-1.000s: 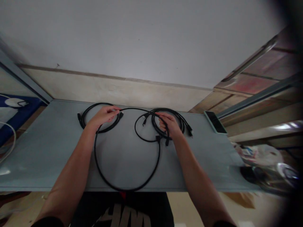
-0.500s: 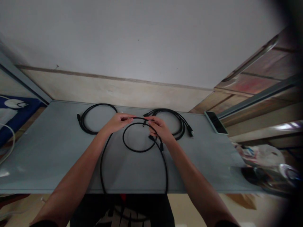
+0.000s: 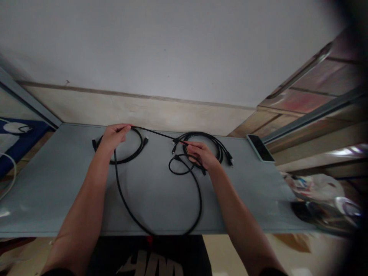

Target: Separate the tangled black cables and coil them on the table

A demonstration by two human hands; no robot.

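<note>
A black cable [image 3: 152, 132] stretches between my two hands above the table. My left hand [image 3: 115, 134] pinches it near the back edge, over a coiled black cable [image 3: 129, 158] on the left. With fingers closed, my right hand [image 3: 199, 152] grips the same cable and a small loop of it, beside a second coiled black cable [image 3: 220, 145]. The rest of the held cable sags in a wide loop from my left hand to the front edge and back up. Connector ends show by my right hand; part of the left coil is hidden behind my left hand.
A phone [image 3: 260, 148] lies at the back right of the grey table [image 3: 238, 203]. Behind it stands a pale wall [image 3: 161, 57]. A plastic bag [image 3: 324, 186] and a dark, blurred object [image 3: 304, 212] are at the right edge. A white cable [image 3: 13, 176] curves in at far left.
My left hand has moved left and back, drawing the cable out straight between my hands. The small loop at my right hand has shrunk, and the hanging loop has risen to the table's front edge.
</note>
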